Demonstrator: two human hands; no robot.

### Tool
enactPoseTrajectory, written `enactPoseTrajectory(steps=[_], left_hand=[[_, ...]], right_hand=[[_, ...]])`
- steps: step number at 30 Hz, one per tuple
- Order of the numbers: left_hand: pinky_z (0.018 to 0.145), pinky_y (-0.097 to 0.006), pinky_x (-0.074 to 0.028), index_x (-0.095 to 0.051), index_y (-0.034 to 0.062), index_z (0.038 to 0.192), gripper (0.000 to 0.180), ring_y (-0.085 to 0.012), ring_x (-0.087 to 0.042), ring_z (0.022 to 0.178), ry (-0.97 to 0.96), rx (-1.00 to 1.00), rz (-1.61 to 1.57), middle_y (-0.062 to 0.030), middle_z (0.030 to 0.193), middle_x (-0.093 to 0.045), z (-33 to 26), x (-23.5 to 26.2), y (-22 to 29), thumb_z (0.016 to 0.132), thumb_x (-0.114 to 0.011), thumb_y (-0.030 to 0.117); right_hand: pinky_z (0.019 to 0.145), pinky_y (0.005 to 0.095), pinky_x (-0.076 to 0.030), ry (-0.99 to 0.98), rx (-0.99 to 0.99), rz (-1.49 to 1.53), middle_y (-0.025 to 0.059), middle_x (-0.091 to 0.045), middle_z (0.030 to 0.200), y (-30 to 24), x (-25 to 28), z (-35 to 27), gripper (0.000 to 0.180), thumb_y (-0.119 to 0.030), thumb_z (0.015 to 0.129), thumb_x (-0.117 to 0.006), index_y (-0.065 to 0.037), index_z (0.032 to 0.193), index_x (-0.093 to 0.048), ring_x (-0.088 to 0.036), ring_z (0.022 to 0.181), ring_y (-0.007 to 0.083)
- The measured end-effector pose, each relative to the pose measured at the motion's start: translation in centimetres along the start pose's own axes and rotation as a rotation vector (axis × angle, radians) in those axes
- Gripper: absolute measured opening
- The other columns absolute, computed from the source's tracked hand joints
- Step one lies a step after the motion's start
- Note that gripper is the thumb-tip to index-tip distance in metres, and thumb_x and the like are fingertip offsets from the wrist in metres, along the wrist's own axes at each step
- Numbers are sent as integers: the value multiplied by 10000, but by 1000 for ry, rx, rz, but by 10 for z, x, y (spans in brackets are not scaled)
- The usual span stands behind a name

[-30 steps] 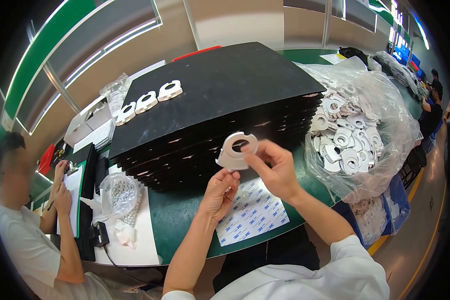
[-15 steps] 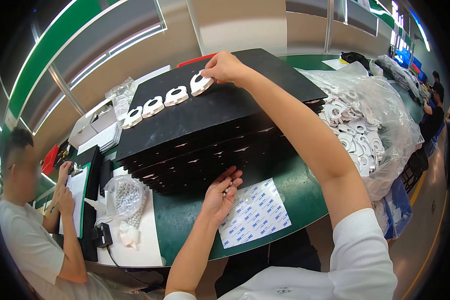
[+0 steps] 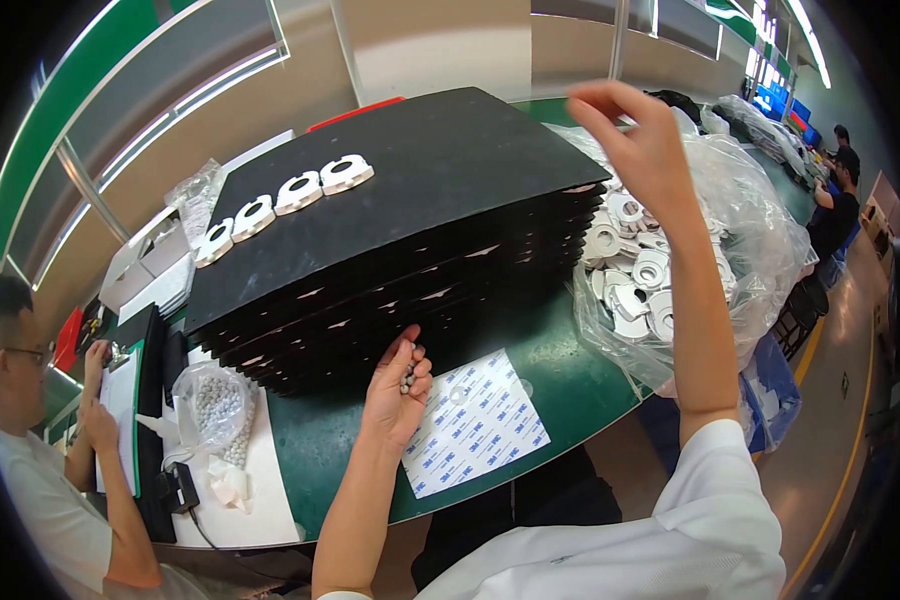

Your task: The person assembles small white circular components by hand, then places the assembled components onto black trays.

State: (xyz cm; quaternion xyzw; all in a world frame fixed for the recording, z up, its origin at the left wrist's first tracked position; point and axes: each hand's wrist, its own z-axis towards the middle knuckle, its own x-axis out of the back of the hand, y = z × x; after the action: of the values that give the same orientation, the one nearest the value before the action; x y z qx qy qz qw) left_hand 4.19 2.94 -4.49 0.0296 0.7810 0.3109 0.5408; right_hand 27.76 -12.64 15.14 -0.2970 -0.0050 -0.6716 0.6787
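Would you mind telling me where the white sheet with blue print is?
The sheet lies on the green table in the head view's lower middle, just right of the left hand.

White shirt (image 3: 620,560), short-sleeved, spread across the near side. Cloth light, finely textured, with soft folds. Right sleeve (image 3: 722,490) loose and wide, ending near the elbow. Left sleeve (image 3: 344,595) only a white sliver at the near edge. Faint small mark (image 3: 566,557) on the shirt front, too indistinct to make out. Just far of the shirt, a black garment (image 3: 515,512), apparently trousers. Left forearm (image 3: 355,510) and right forearm (image 3: 702,340) bare; left hand (image 3: 398,388) and right hand (image 3: 642,150) likewise.
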Motion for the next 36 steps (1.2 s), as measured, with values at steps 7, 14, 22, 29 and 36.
enactPoseTrajectory(steps=[7, 14, 22, 29, 36], left_hand=[[500, -158, -341, -569, 41, 1033, 191, -76, -444, 644, 28, -86, 88, -64, 868, -572, 0, 7, -1, 852, -597, 95], [500, -133, -347, -596, 39, 1014, 172, -53, -449, 612, -77, -41, 59, -53, 858, -601, -1, 2, 0, 855, -598, 105], [492, -134, -346, -599, 39, 1029, 199, -56, -461, 624, -42, -59, 72, -48, 857, -597, -1, 6, 1, 849, -608, 123], [480, -144, -340, -572, 40, 1010, 158, -71, -464, 619, -69, -51, 18, -64, 846, -593, -2, 8, 3, 876, -568, 124], [489, -144, -342, -565, 40, 1030, 170, -74, -457, 615, -64, -60, -18, -80, 871, -593, 1, 5, 2, 871, -570, 102]], right_hand=[[592, 406, -473, -509, -411, -692, 159, -620, 679, 69, 32, -123, 301, -305, 773, -642, -12, 709, -620, -617, 669, 317], [592, 426, -455, -463, -529, -970, 157, -605, 643, 86, 14, -184, 364, -374, 739, -667, -32, 823, -573, -605, 656, 332], [600, 354, -445, -463, -626, -319, 113, -583, 716, 64, 18, -176, 422, -96, 663, -734, -47, 1032, -535, -576, 637, 253], [578, 325, -437, -293, -384, -220, 108, -574, 741, 4, 3, -162, 179, 4, 723, -631, -10, 900, -605, -545, 615, 217], [618, 386, -433, -295, -209, -543, 160, -544, 778, -9, 1, -170, 130, -12, 781, -573, 5, 906, -603, -557, 694, 320]])
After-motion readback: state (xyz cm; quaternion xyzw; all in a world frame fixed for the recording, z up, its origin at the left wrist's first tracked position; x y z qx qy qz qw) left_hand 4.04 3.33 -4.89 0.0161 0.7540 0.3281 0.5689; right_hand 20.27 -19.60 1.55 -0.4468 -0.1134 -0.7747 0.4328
